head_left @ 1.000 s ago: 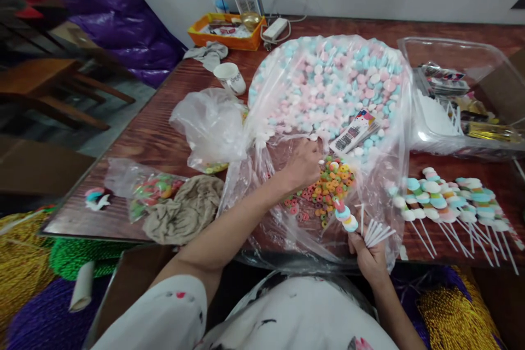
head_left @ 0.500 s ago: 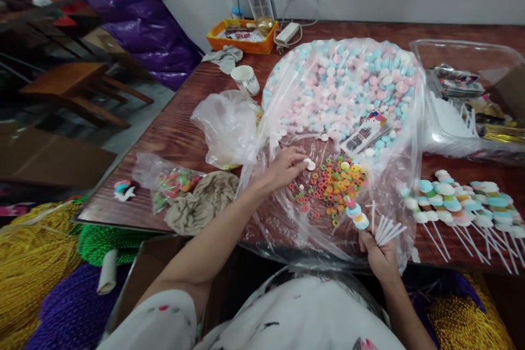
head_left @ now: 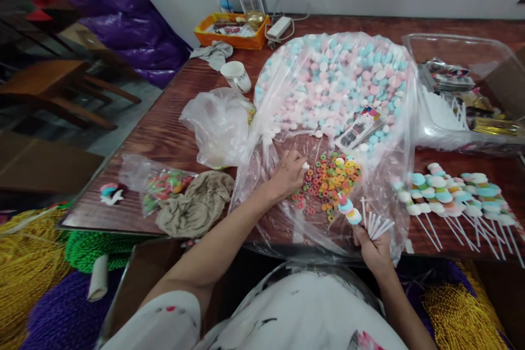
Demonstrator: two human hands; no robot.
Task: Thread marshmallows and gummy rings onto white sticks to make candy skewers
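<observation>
My left hand point(head_left: 290, 174) is closed over the plastic sheet, with a small white piece point(head_left: 305, 165) at its fingertips. Just right of it lie colourful cereal rings point(head_left: 334, 179). My right hand point(head_left: 373, 246) grips several white sticks point(head_left: 379, 225) at the front edge, together with a skewer of coloured sweets point(head_left: 349, 209) that leans left. Behind the rings spreads a big heap of pink, blue and white marshmallows point(head_left: 324, 82) under clear plastic, with a stack of printed cards point(head_left: 357, 128) on it. Finished-looking marshmallow skewers point(head_left: 445, 194) lie to the right.
A clear plastic box point(head_left: 443, 139) stands at the right. On the left are a white cup point(head_left: 236, 77), a plastic bag point(head_left: 217, 126), a crumpled cloth point(head_left: 197, 205) and a bag of coloured rings point(head_left: 166, 186). An orange tray point(head_left: 232, 38) sits at the back.
My left hand has drawn its fingers in around the white piece, which had lain more exposed at its fingertips. My right hand still holds the sticks and skewer. The whole view has shifted slightly.
</observation>
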